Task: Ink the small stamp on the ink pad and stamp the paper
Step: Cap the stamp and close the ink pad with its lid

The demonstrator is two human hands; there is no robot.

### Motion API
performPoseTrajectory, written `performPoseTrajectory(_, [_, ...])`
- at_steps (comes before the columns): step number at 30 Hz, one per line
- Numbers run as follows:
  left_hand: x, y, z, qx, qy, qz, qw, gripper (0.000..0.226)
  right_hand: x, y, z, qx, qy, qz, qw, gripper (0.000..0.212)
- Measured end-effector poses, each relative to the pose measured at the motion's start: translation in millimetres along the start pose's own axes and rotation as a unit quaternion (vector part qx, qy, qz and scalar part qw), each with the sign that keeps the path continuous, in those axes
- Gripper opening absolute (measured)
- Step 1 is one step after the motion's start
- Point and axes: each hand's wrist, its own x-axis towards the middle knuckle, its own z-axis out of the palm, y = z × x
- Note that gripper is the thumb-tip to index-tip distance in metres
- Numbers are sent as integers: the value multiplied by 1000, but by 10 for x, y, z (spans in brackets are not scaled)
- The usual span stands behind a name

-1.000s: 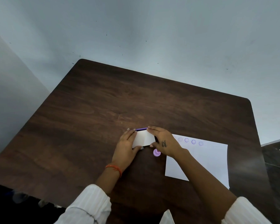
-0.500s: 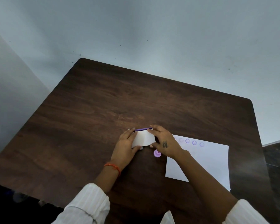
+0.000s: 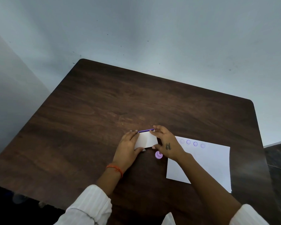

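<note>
A small white ink pad case (image 3: pixel 146 139) with a purple far edge lies on the dark wooden table (image 3: pixel 104 111). My left hand (image 3: pixel 128 147) grips its left side, thumb at the near edge. My right hand (image 3: pixel 166 143) grips its right side, fingers on the far corner and thumb at the near corner. The small lilac round stamp (image 3: pixel 158 155) lies on the table just below my right thumb, untouched. A white paper (image 3: pixel 208 163) lies to the right, with several faint purple round stamp marks (image 3: pixel 192 143) in a row along its far edge.
The table's far edge meets a pale grey wall (image 3: pixel 152 38). Its right edge (image 3: pixel 259 135) runs just beyond the paper, with a dark floor past it. White sleeves cover both forearms at the bottom of the view.
Both hands stay on the ink pad case. My right fingers have shifted slightly along its far edge. The stamp and paper have not moved.
</note>
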Motion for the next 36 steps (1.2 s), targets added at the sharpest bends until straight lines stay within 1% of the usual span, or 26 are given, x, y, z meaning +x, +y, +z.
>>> performPoseTrajectory(5, [7, -12, 24, -2, 1, 0, 1000, 67, -12, -20, -22, 18, -7, 11, 1000, 65])
performPoseTrajectory(10, [15, -22, 34, -7, 1, 1, 1000, 64, -20, -27, -43, 12, -15, 24, 1000, 63])
performPoseTrajectory(19, [25, -9, 31, -25, -1, -10, 1000, 68, -52, -23, -61, 44, 0, 26, 999, 66])
performPoseTrajectory(25, [28, -1, 43, -26, 2, -20, 999, 69, -24, -30, -81, 29, -7, 22, 999, 66])
performPoseTrajectory(32, [25, 3, 83, -30, 18, -20, 999, 68, -80, -8, -50, 7, 13, 12, 1000, 58])
performPoseTrajectory(36, [23, 4, 102, -32, 13, -28, 999, 69, -73, -3, -32, -1, 5, 25, 1000, 58])
